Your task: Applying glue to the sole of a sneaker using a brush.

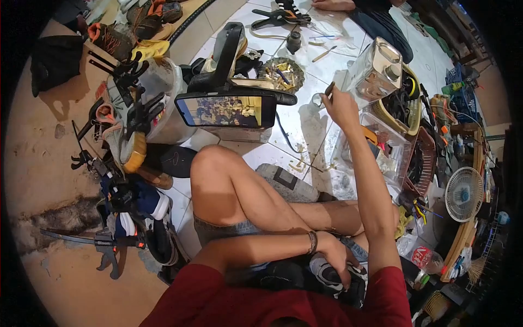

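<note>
My left hand [333,254], below a dark bracelet, reaches across my lap. Its fingers curl down onto a black, white and grey shoe [357,282], gripping it; part of the shoe is hidden by the hand and arm. Stretched far forward, my right hand [343,110] is closed on a short dark stick-like tool [328,91], whose kind I cannot make out. A small clear container [318,100] is just left of those fingers. Beyond them to the right stands a rectangular metal can [376,71] with a round cap.
A phone [226,111] leans against a black shoe-repair stand [223,65]. Behind is a round tray of small items [280,74]. Shoes and clamps crowd the left; a clear bin [376,147], baskets [420,163] and a fan [464,194] line the right. Another person's leg [384,27] is at the far side.
</note>
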A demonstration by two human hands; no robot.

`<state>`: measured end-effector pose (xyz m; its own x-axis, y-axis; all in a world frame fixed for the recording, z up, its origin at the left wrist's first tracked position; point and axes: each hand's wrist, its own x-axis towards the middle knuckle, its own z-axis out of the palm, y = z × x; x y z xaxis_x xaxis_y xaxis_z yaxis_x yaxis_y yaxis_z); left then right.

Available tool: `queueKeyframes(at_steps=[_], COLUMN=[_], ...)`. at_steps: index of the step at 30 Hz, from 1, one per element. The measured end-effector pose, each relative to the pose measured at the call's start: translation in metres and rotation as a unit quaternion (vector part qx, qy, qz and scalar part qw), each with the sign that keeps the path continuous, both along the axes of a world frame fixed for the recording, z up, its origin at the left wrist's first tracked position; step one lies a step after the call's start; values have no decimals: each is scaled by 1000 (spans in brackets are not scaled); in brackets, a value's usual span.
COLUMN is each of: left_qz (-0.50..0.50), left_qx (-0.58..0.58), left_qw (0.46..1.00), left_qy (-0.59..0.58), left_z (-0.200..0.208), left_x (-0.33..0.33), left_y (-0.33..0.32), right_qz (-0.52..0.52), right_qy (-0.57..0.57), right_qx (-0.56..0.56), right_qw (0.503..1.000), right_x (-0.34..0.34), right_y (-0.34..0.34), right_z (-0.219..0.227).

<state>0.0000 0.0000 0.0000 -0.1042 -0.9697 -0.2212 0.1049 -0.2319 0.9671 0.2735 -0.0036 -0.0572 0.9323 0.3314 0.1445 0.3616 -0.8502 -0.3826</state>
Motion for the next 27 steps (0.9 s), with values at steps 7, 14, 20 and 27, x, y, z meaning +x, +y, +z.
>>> queueKeyframes(at_steps=[7, 14, 20, 27], left_qz=[-7, -34, 27, -39], left_qx=[-29, -53, -34, -36], left_qw=[1000, 995, 987, 985], left_qy=[-1, -78, -153, -166], left_z=[-9, -9, 12, 29], left_x=[-3, -13, -17, -12], left_y=[6, -6, 7, -19], right_qz=[13, -34, -169, -364], right_qy=[51, 61, 132, 190], right_qx=[199, 422, 344, 594], right_qw=[979, 904, 914, 692], right_x=[18, -119, -293, -423], right_y=[-26, -184, -310, -311], right_z=[62, 189, 159, 81])
